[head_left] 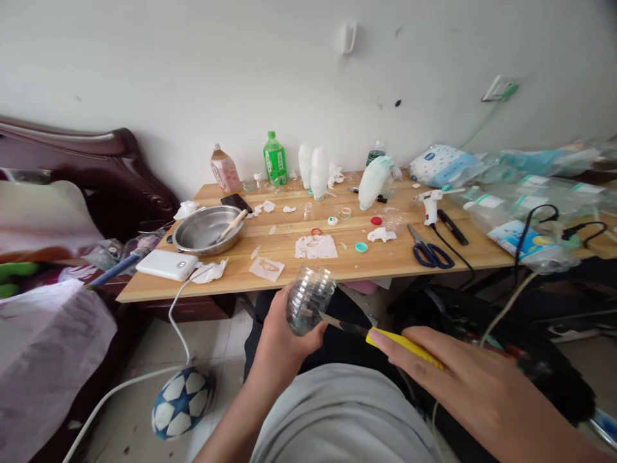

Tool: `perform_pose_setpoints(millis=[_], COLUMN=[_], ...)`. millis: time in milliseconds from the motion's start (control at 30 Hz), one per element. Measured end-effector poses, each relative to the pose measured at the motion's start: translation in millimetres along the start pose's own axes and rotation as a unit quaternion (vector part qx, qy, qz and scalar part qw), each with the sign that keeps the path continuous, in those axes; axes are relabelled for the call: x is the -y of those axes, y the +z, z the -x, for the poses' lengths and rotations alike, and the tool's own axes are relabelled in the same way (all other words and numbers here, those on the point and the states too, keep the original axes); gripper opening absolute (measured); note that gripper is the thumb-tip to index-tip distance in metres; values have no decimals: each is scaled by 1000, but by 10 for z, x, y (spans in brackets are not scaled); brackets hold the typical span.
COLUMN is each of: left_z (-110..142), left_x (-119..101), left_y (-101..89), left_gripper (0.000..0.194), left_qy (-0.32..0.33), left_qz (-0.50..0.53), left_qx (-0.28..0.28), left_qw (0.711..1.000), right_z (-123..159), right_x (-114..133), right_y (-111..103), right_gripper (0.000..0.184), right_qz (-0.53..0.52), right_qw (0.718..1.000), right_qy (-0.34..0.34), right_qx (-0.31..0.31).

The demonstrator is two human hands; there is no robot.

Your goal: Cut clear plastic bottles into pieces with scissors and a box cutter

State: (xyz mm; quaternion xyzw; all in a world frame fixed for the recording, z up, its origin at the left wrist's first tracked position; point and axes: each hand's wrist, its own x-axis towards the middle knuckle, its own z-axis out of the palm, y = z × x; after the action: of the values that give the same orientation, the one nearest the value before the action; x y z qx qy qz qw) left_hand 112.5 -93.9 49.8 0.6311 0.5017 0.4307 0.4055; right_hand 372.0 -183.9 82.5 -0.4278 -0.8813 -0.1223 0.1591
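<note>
Shows yellow on knife handle (407,348), grey on T-shirt (337,411), green on drink bottle (276,163), navy on scissor handles (430,249), teal on bottle cap (361,247), blue stars and white patches on football (182,404).

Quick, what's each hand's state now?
Left hand: closed around a clear, ribbed plastic container.
Right hand: closed on a yellow-handled knife with metal blade.

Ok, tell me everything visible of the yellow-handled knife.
The knife has a slim, metallic-looking blade and a yellow, plastic-looking handle, partly covered by the right hand gripping it. It slants before the table, tip at the clear ribbed bottle in the left hand. Whether it has cut in is unclear.
</note>
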Motion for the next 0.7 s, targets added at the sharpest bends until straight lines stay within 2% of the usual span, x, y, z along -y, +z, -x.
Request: perform_pose_setpoints(millis=[267,500,700], left_z=[46,36,36], left_x=[42,33,61], left_y=[41,18,30], left_gripper=[62,63,62], left_qy=[20,24,79], left_qz=[-34,-69,-123], left_qx=[-12,21,6], left_qw=[999,997,989], right_z=[-31,-12,-7], right_x=[80,17,-7], right_y=[-36,-82,-50], right_gripper=[55,70,61], right_qz=[-14,-15,-46], right_qw=[1000,998,998], right_qy=[10,6,26], right_qx=[9,54,41])
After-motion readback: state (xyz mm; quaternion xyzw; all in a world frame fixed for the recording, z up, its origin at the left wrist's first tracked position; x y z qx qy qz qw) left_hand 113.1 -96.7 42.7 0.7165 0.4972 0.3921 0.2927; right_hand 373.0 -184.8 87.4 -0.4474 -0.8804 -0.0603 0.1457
